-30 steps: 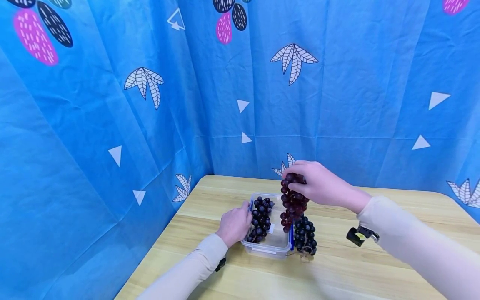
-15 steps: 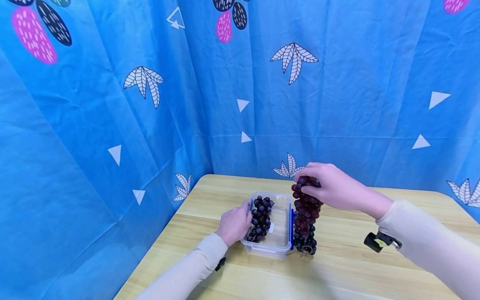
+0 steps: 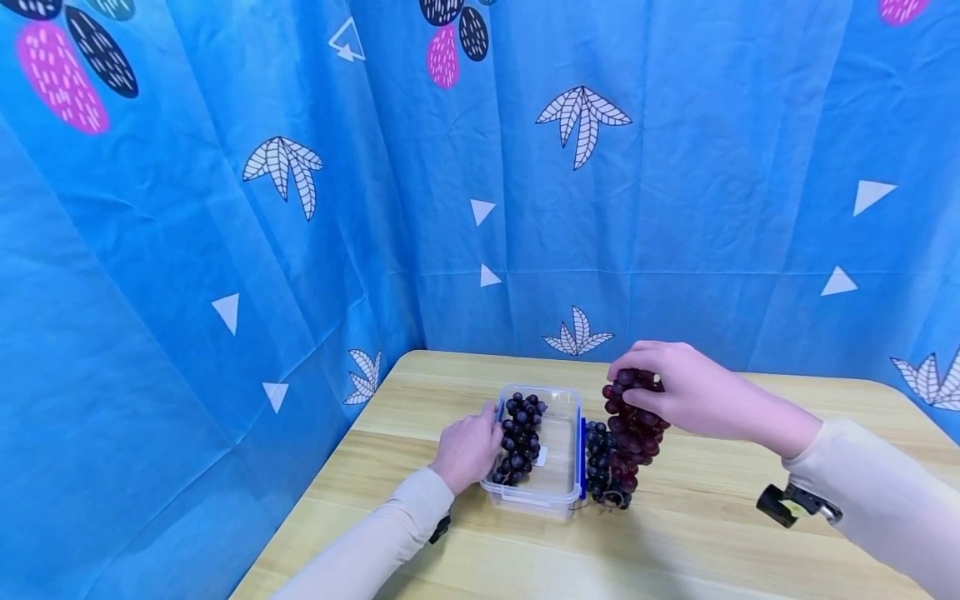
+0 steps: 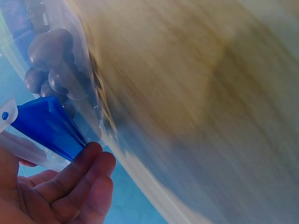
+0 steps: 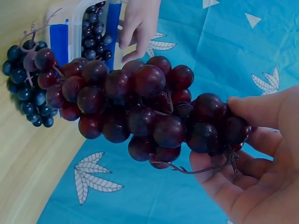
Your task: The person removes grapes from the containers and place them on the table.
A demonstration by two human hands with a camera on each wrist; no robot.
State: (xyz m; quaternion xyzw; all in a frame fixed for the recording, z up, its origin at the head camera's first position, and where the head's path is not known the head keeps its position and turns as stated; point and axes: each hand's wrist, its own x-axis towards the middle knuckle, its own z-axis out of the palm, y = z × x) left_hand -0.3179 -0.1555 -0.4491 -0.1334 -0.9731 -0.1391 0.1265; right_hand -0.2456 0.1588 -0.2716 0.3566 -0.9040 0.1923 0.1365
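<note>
Dark red grapes (image 5: 135, 102) hang as one bunch from my right hand (image 3: 697, 392), whose thumb and fingers pinch the top end. In the head view this bunch overlaps a black bunch of grapes (image 3: 598, 458) lying on the table. My left hand (image 3: 468, 450) grips the left side of a clear plastic food container (image 3: 528, 497), fingertips at its blue side latch (image 4: 49, 126). Inside, along the left wall, lies another bunch of dark grapes (image 3: 519, 437); the right half of the container shows its bare bottom with a small white label.
The light wooden table (image 3: 712, 533) has rounded far corners. Blue patterned curtain (image 3: 697, 183) hangs close behind it and along its left side. A second blue latch (image 3: 582, 458) sticks out at the container's right side, beside the black grapes.
My right hand has carried the red grapes rightward and slightly down, from over the container's right edge to beyond the black bunch. The left hand and container stay in place.
</note>
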